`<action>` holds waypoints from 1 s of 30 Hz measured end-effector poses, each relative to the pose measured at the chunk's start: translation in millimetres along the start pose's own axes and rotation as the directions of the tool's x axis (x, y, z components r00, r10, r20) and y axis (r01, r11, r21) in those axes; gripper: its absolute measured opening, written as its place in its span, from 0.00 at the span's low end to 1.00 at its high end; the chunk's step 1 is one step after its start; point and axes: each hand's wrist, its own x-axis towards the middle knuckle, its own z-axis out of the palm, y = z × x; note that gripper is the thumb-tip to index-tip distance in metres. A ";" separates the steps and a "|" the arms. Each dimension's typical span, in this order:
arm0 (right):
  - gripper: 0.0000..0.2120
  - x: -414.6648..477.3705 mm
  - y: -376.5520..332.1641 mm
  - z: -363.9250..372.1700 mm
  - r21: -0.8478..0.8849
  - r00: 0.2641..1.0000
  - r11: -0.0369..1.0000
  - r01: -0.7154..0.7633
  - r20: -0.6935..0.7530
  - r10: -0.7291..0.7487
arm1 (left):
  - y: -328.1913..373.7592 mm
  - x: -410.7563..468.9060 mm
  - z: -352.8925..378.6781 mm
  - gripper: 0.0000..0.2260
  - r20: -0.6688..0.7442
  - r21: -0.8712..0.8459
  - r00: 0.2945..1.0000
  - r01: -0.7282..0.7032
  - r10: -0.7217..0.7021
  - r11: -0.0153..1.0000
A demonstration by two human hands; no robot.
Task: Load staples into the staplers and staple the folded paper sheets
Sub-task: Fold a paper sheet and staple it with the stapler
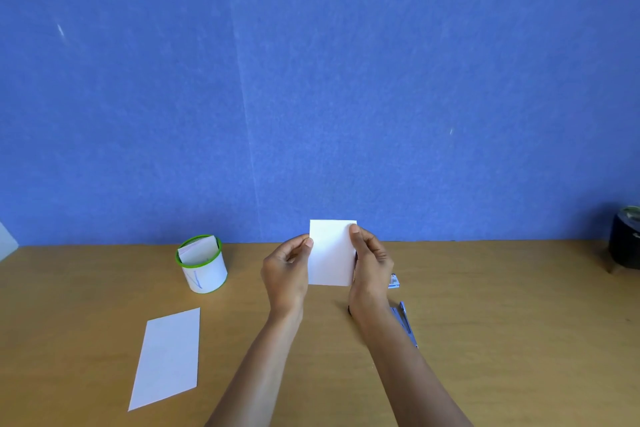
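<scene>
1. Two hands hold one folded paper sheet (pixel 330 253) upright above the desk (pixel 485 305), in front of the blue wall (pixel 311 80).
2. The left hand (pixel 285 270) pinches the sheet's left edge between thumb and fingers, closed on the paper near its upper part.
3. The right hand (pixel 370 263) grips the sheet's right edge, thumb on the front near the top corner, the other fingers wrapped behind.
4. The sheet is a small white rectangle, taller than wide, its top edge rising above the desk's far edge in the picture.
5. A bluish stapler (pixel 405 324) lies on the desk to the right of the right forearm, which partly hides it; whether it is open or loaded cannot be told.
6. A small box (pixel 394 281) lies on the desk just beyond the stapler, beside the right hand; its print is too small to read.
7. A second white sheet (pixel 168 359) lies flat on the desk, well to the left of the arms.
8. A white cup with a green rim (pixel 204 270) stands further back on the left, with folded paper standing inside it.
9. A dark round object (pixel 623 243) sits at the far right edge of the desk.
</scene>
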 end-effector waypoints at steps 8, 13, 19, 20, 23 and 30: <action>0.07 6.9 -2.7 -0.4 -0.031 0.998 0.998 0.061 0.001 -0.061 | -1.9 1.1 1.3 0.05 -0.005 -0.015 1.000 -0.005 0.005 1.000; 0.08 7.2 -3.5 -2.7 -0.031 0.996 0.996 0.089 0.006 -0.089 | -2.4 -3.5 3.0 0.07 -0.017 -0.032 1.000 -0.011 0.011 0.999; 0.06 -8.3 8.6 -12.4 -0.153 0.994 0.987 0.056 0.097 -0.042 | -0.5 -3.0 1.9 0.09 -0.073 -0.100 0.997 -0.006 -0.001 0.995; 0.06 -10.6 10.4 -12.8 -0.166 0.996 0.985 0.050 0.081 -0.037 | -0.1 -2.9 1.7 0.09 -0.073 -0.103 0.997 -0.010 0.002 0.995; 0.05 -13.4 10.2 -10.3 -0.162 0.998 0.985 0.056 0.044 -0.049 | -0.6 -4.3 0.5 0.06 -0.066 -0.107 0.998 -0.012 0.005 0.994; 0.04 -16.0 6.2 -9.2 -0.264 0.982 0.950 0.167 0.128 -0.138 | 14.9 2.4 -9.0 0.07 0.080 0.035 0.984 -0.165 0.162 0.986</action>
